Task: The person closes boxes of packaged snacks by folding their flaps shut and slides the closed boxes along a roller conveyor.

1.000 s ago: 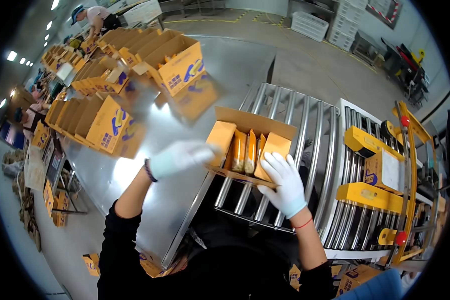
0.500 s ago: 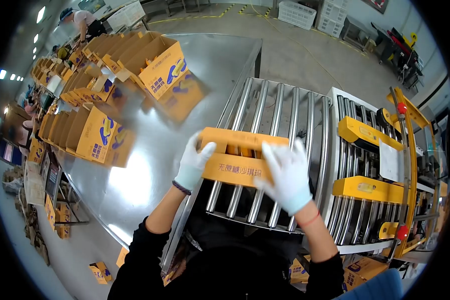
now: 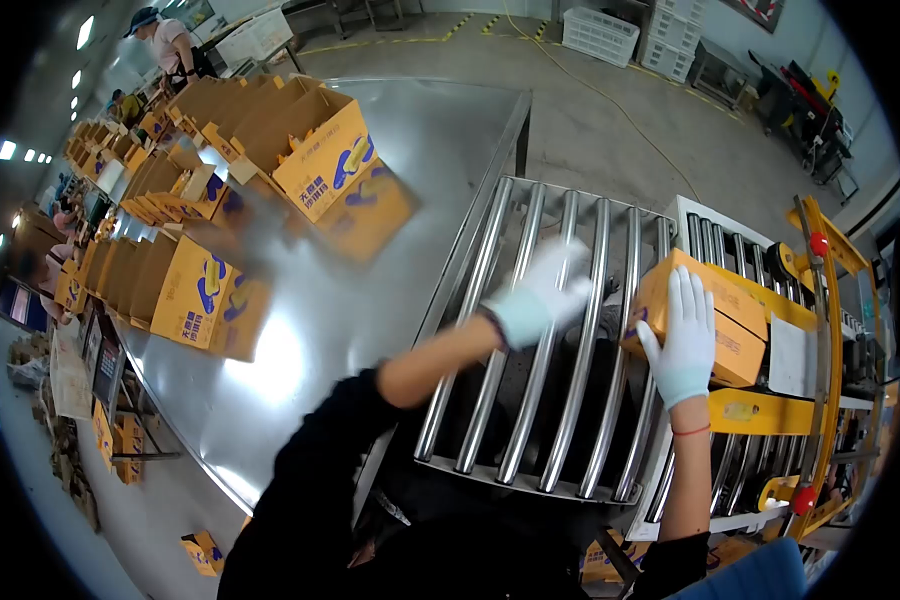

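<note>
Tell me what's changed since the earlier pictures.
The box, open at first, is now shut and has moved right, toward the yellow guides. The right hand is on it; the left hand let go and is over the rollers. Open boxes on the table stayed.

The front box (image 3: 325, 165) of the right-hand row, near the far edge of the bench (image 3: 460, 140), carries Chinese lettering: dark, heavy characters reading 无蔗糖 over 沙琪玛 at the lower left of its panel, beside a purple-and-yellow picture, with a fainter line of characters higher up. The front box of the other row (image 3: 192, 295), near the left edge of the bench, bears the same picture and lettering, smaller and harder to read. Purple print shows on the end of the carton (image 3: 740, 330) under the right hand (image 3: 688, 325), but its characters cannot be made out.
</note>
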The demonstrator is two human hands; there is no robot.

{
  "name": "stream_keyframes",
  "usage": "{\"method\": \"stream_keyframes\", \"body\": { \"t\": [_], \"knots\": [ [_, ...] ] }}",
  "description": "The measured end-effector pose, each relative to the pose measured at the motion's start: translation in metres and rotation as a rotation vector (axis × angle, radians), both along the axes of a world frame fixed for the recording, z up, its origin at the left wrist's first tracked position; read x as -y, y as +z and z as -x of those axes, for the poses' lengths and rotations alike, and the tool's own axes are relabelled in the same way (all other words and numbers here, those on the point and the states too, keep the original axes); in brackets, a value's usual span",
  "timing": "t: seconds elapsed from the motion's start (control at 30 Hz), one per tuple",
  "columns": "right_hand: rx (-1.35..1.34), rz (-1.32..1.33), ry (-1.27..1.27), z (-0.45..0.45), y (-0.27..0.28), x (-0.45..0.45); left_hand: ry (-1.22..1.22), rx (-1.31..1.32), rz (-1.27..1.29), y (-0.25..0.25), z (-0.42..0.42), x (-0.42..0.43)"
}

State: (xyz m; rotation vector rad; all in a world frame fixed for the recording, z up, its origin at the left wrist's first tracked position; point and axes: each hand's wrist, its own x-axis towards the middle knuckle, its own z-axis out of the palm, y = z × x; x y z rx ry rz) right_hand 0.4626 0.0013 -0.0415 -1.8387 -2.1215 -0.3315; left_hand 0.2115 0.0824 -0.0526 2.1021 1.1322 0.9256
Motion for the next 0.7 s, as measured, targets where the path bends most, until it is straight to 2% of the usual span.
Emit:
{"method": "stream_keyframes", "body": {
  "t": [0.03, 0.07, 0.13, 0.2, 0.23, 0.3, 0.37, 0.4, 0.43, 0.47, 0.5, 0.53, 0.63, 0.7],
  "knots": [
    [-0.011, -0.003, 0.0, -0.004, 0.001, 0.003, 0.014, 0.029, 0.039, 0.022, 0.035, -0.028],
    [-0.006, -0.007, -0.013, -0.006, 0.002, 0.007, 0.203, -0.061, 0.083, 0.043, 0.073, -0.051],
    [-0.062, -0.071, -0.024, -0.008, 0.001, 0.013, 0.527, -0.231, -0.175, 0.035, 0.176, -0.111],
    [-0.031, -0.072, -0.016, -0.014, 0.0, 0.015, 0.924, -0.63, -0.585, 0.034, 0.277, -0.155],
    [0.01, -0.07, -0.006, -0.019, 0.002, 0.017, 1.059, -0.871, -0.397, 0.043, 0.304, -0.151],
    [-0.009, -0.132, 0.031, -0.026, -0.007, 0.016, 1.016, -0.965, -0.165, 0.022, 0.364, -0.151],
    [-0.162, -0.061, 0.136, -0.023, -0.008, 0.02, 0.82, -0.941, -0.184, 0.016, 0.367, -0.14],
    [-0.378, -0.075, 0.251, -0.01, -0.013, 0.024, 0.755, -0.889, -0.266, 0.012, 0.352, -0.125],
    [-0.578, 0.03, 0.243, 0.011, -0.016, 0.028, 0.713, -0.834, -0.314, 0.01, 0.332, -0.103],
    [-0.606, 0.049, 0.29, 0.032, -0.016, 0.032, 0.624, -0.783, -0.375, 0.012, 0.314, -0.074],
    [-0.468, 0.085, 0.284, 0.051, -0.016, 0.031, 0.567, -0.737, -0.344, 0.021, 0.296, -0.04],
    [-0.423, 0.104, 0.287, 0.072, -0.008, 0.035, 0.507, -0.73, -0.203, 0.036, 0.282, -0.003],
    [-0.517, 0.004, 0.347, 0.123, -0.001, 0.042, 0.213, -0.483, -0.17, 0.053, 0.269, 0.083],
    [-0.141, 0.267, 0.412, 0.147, 0.036, 0.053, -0.063, -0.421, -0.169, 0.077, 0.257, 0.11]
  ]
}}
